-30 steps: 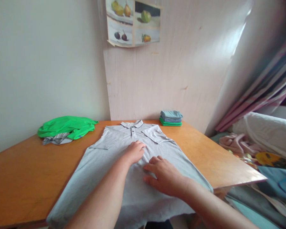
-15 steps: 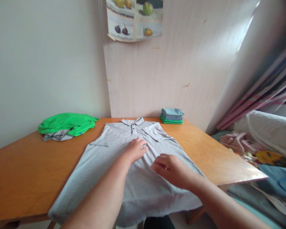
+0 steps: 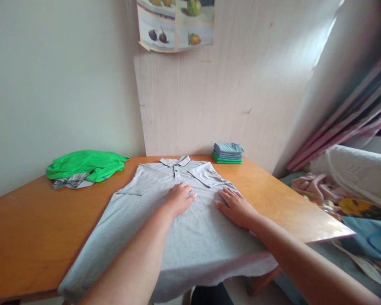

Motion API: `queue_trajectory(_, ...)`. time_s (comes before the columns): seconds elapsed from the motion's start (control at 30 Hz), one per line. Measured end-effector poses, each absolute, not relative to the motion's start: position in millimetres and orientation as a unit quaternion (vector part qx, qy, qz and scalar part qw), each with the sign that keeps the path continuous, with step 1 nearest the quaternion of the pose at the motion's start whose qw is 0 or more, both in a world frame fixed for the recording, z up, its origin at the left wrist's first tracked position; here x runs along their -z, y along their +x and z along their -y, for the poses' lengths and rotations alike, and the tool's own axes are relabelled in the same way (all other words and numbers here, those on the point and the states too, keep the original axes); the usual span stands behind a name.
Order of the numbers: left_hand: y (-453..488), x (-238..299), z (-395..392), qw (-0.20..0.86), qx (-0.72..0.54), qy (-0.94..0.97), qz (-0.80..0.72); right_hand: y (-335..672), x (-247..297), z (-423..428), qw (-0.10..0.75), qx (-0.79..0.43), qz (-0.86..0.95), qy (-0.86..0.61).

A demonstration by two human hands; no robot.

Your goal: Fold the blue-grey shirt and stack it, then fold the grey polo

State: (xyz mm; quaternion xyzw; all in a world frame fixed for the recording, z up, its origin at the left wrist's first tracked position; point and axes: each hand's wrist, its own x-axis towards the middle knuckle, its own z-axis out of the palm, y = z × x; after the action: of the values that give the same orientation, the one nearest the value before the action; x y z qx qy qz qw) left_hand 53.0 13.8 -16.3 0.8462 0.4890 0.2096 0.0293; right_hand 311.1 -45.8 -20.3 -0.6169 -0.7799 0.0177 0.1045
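Note:
A light grey polo shirt (image 3: 197,237) lies spread face up, collar toward the wall, its hem hanging over the table's near edge. Both short sleeves lie folded in over the front. My left hand (image 3: 179,199) rests on the middle of the chest below the button placket, fingers stretched out. Flat on the shirt's right side, under the right sleeve, lies my right hand (image 3: 236,207) with its fingers spread. Neither hand grips the fabric.
On the wooden table (image 3: 28,228), a heap of bright green clothing (image 3: 85,165) with a striped piece under it lies back left. A small stack of folded clothes (image 3: 227,153) stands back right. Beyond the table's right edge, bedding and clothes (image 3: 324,186) are piled.
My right hand has moved outward and away from me, going from curled fingers to lying flat on the shirt. Creases near it have smoothed. My left hand stays on the chest.

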Motion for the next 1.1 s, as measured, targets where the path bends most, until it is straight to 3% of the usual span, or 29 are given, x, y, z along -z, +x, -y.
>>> queue_trajectory(0.23,53,19,-10,-0.001,-0.151,0.817,-0.557,310,8,38,0.089,-0.032,0.783,-0.615)
queue_trajectory(0.43,54,20,-8,0.009,-0.126,0.812,-0.570,298,-1,1,0.145,-0.005,0.766,-0.626)
queue_trajectory(0.7,56,13,-4,0.043,-0.098,0.796,-0.596,304,13,-38,0.038,-0.029,0.746,-0.664)
queue_trajectory(1.1,57,12,-2,0.059,-0.093,0.792,-0.600,282,15,-56,0.048,-0.019,0.762,-0.646)
